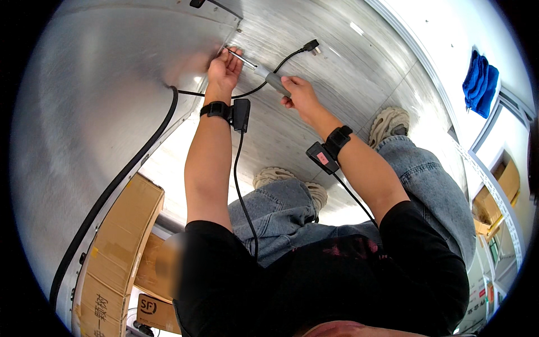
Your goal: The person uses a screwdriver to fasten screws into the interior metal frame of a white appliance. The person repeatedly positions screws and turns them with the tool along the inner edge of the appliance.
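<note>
A screwdriver [274,82] with a grey handle and a long thin metal shaft slants toward the lower edge of a large metal panel [129,62]. My right hand [301,96] is wrapped round its handle. At the far end, my left hand [224,70] has its fingers curled and pinched around the shaft near the tip, close against the panel's edge. Whether a screw sits at the tip is too small to tell. Behind the screwdriver, a black power cord [287,57] runs across the floor and ends in a plug [311,46].
A thick black cable [120,180] bends down along the panel. Cardboard boxes [120,247] stand at lower left. Grey wood-look floor [337,73] lies ahead, bordered by a white wall [449,33]. A blue cloth [480,84] hangs at the right, near metal shelving [499,208].
</note>
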{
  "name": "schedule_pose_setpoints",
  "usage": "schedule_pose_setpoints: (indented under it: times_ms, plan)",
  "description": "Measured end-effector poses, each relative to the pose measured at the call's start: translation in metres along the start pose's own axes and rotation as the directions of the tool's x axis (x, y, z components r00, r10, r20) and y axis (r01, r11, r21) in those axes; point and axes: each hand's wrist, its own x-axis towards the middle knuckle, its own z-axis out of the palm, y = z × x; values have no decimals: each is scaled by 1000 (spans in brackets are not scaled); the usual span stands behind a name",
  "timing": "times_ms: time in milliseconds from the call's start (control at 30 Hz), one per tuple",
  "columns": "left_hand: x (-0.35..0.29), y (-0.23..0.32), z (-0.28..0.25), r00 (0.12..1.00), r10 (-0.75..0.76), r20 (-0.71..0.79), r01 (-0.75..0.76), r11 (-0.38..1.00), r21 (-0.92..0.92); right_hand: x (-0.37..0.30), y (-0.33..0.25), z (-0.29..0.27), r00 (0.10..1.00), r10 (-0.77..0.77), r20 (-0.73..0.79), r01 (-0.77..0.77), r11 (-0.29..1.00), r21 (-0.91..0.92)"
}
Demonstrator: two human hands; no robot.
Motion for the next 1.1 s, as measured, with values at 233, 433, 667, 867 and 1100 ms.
schedule_pose_setpoints:
  times_ms: [233, 433, 667, 867, 1100]
  plan:
    - [-7, 3, 6, 1000, -4, -20, 5, 1000, 16, -3, -8, 5, 998, 39, -45, -39, 999, 6]
    - [-1, 0, 5, 999, 9, -38, -10, 1000, -18, -6, 1, 9, 994, -76, -82, 84, 992, 98]
    - [3, -5, -8, 997, 54, 48, -57, 996, 70, 1, 7, 6, 998, 48, -51, -45, 997, 57]
    - [-32, -2, 6, 986, 44, 161, -91, 951, 296, 1, 11, 15, 991, 8, -137, -17, 998, -62]
    - [-32, -8, 9, 992, 128, 9, -116, 865, 488, -11, 15, 20, 996, 50, -73, -44, 996, 73]
